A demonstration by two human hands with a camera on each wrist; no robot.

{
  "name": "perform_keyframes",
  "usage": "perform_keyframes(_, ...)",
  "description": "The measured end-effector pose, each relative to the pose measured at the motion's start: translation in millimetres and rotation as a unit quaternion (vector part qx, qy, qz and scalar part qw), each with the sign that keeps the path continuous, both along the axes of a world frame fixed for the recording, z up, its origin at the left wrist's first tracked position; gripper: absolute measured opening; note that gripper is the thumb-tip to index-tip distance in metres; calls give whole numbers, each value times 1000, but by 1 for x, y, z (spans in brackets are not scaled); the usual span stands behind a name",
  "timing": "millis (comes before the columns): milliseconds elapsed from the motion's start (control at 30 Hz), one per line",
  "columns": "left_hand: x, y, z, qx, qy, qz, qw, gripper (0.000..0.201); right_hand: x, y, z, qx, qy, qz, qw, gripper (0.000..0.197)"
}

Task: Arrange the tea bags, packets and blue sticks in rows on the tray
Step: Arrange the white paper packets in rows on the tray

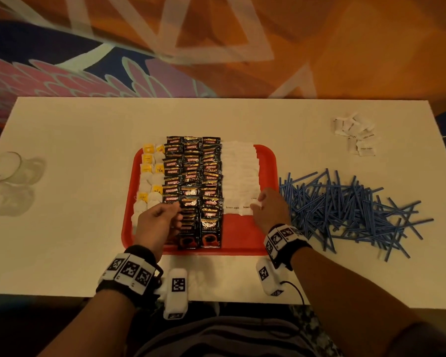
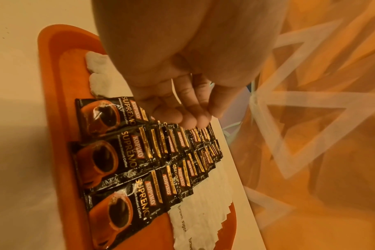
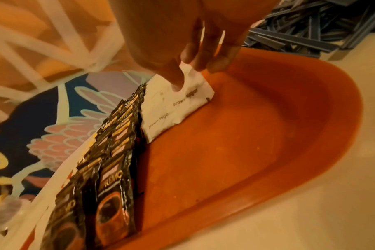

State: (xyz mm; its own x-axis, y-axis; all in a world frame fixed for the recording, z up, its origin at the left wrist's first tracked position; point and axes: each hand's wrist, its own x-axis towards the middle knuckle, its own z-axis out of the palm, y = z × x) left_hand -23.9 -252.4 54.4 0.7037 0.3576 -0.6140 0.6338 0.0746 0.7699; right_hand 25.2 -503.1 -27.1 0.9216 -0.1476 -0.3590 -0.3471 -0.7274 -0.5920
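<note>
Plainly, black packets (image 1: 192,191) read "KOPIKO SUPREMO", white packets (image 1: 238,176) "brown sugar".

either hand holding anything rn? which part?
Right hand pinches a white paper brown sugar packet at its far edge, grip on the red tray. Left hand: cannot tell.
</note>
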Motion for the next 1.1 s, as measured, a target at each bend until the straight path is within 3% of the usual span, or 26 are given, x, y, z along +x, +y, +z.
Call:
perform_keyframes(100, -2, 6, -1, 5, -1, 0, 1000, 18, -3, 7, -1, 15, -10, 55, 998, 17)
perform_keyframes(400, 0, 17, 0, -2, 3, -33, 999, 19, -17, 7, 3, 20, -4, 33, 999, 26)
perform_keyframes(567, 18, -22, 9, -9, -8, -101, 995, 16, -32, -11, 28, 59, 13, -42, 997, 20)
perform_keyframes(767, 56, -107, 17, 8, -19, -243, 970, 15, -42, -67, 42, 51, 6, -84, 995, 5)
perform_keyframes(933, 104, -209, 14, 78, -64, -372, 923, 13, -44, -123, 37, 60, 15, -60, 996, 11)
perform_keyframes(1100, 168, -325, -1, 220, -88, -542, 806, 35, -40, -186, 36, 76, 22, -58, 995, 12)
